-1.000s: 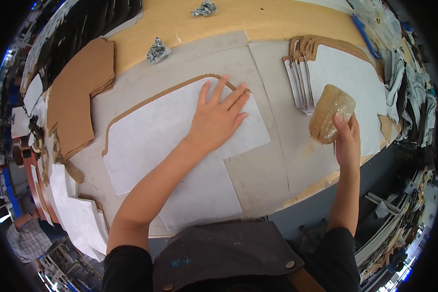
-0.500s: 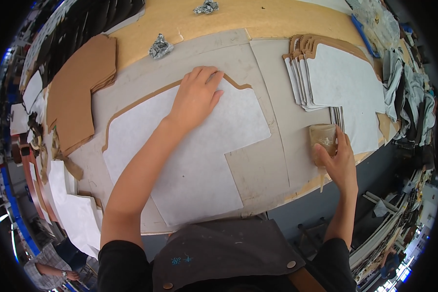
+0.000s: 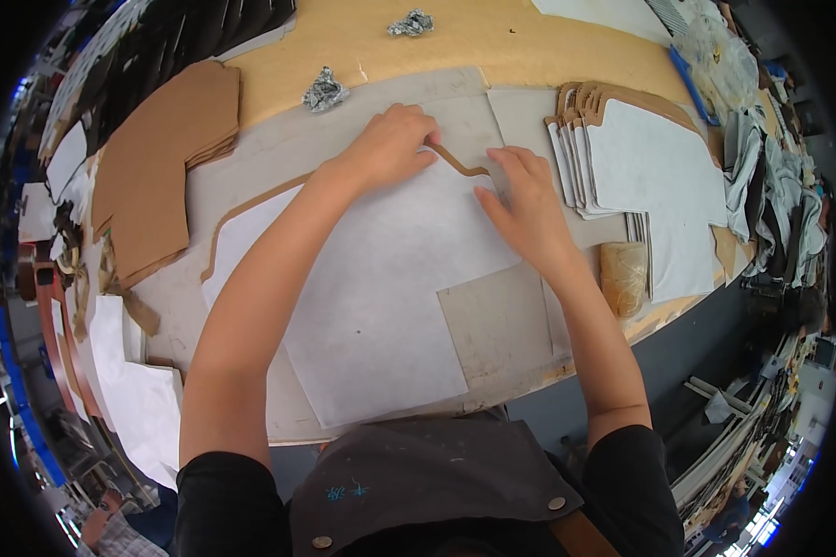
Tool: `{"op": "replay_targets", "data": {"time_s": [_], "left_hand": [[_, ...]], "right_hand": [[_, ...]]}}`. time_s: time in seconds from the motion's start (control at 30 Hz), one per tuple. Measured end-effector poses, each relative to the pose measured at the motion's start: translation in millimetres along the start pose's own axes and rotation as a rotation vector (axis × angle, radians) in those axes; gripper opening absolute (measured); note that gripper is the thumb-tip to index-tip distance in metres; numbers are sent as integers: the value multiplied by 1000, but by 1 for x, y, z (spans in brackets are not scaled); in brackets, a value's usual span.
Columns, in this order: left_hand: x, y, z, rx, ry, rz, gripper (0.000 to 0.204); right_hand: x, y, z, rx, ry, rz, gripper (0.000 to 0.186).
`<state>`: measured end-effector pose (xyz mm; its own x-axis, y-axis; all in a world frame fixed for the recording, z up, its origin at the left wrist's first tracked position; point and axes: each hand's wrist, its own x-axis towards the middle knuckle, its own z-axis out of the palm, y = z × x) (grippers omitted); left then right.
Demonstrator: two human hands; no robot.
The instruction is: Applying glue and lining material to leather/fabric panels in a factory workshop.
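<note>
A large white sheet (image 3: 381,278) lies on a brown cardboard piece (image 3: 455,160) whose edge shows along the sheet's far side. My left hand (image 3: 387,144) presses on the sheet's far edge, fingers curled at the brown notch. My right hand (image 3: 522,206) rests flat on the sheet just to the right, fingers apart, touching the same edge. A tan sponge-like block (image 3: 622,276) lies on the table to the right of my right forearm, not held.
A stack of white-on-brown cut pieces (image 3: 641,162) sits at the right. Brown cardboard shapes (image 3: 163,176) are piled at the left, white pieces (image 3: 139,390) below them. Two crumpled foil balls (image 3: 325,90) lie at the far side. The table edge (image 3: 567,376) runs near my apron.
My right hand put down the tan block and moved left onto the sheet. My left hand slid up to the sheet's far edge at the notch.
</note>
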<state>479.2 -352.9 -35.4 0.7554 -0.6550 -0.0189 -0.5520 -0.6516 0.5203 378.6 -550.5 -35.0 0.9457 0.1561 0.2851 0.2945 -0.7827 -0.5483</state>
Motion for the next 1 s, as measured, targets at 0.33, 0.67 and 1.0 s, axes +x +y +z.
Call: {"op": "replay_targets", "data": {"time_s": [0.33, 0.67, 1.0], "left_hand": [[-25, 0, -6, -580, 170, -99, 16], [-181, -94, -66, -175, 172, -474, 31], [-264, -41, -63, -872, 198, -779, 43]], "right_hand": [[26, -8, 9, 274, -204, 235, 38], [-25, -28, -24, 625, -484, 694, 38], [-53, -30, -28, 933, -418, 718, 27]]}}
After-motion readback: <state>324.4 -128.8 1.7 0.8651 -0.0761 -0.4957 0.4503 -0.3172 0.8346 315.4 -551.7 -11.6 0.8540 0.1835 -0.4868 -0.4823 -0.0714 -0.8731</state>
